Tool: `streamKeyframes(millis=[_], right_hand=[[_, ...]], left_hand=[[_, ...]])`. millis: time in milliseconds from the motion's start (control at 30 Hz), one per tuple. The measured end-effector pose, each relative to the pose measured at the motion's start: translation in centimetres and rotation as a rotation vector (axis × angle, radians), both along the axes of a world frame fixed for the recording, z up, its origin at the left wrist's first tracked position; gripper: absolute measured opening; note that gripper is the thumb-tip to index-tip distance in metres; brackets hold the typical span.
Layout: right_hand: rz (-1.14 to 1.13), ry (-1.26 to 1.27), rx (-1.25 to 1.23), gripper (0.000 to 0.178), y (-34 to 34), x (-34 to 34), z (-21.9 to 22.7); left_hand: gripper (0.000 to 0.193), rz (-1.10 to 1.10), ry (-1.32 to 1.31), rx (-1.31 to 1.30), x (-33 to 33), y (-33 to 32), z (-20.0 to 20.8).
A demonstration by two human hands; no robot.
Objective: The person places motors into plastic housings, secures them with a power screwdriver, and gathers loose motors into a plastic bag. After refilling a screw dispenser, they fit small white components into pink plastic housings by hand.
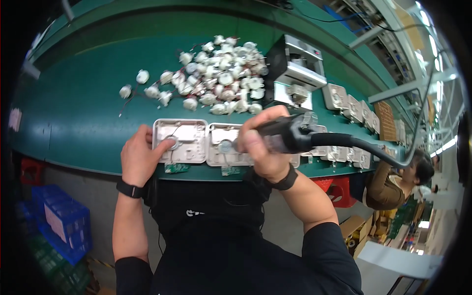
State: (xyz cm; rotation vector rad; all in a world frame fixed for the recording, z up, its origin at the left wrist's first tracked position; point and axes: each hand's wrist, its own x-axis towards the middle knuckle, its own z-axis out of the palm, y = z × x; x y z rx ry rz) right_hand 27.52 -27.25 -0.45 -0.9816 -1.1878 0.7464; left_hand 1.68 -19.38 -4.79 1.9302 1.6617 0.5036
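Note:
My left hand [139,156] grips the left side of a white plastic housing [194,153]; its thumb presses a small round part [172,142] inside. My right hand [265,156] is wrapped round a black electric screwdriver [290,135], whose thick cable [351,141] runs off to the right. The screwdriver's tip is hidden behind the fingers, over the right part of a second white housing [215,156]. That housing touches the first and holds a round part [226,146]. Green circuit boards [177,168] hang at the near edges of both housings.
A heap of white round parts with wires [223,78] lies behind the housings. A black-and-silver machine [297,64] stands right of it. More housings [337,97] line the bench's right side. Blue crates [64,221] are at the lower left. A person [388,187] sits at the right.

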Motion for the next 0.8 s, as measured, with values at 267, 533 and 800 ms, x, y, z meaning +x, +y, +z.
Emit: streamKeyframes(millis=[267,533,800], right_hand=[[-0.264,0.078,0.253,0.017,0.9,8.7,6.3],[-0.428,0.005,0.196,0.011,4.1,13.8,5.5],[-0.059,0.215,0.152,0.020,-0.1,4.7,6.4]], left_hand=[[0.045,0.008,-0.005,0.000,-0.1,-0.4,0.1],[0.046,0.027,-0.014,-0.028,-0.2,-0.3,0.4],[0.046,-0.001,0.017,-0.023,-0.3,-0.1,0.5]])
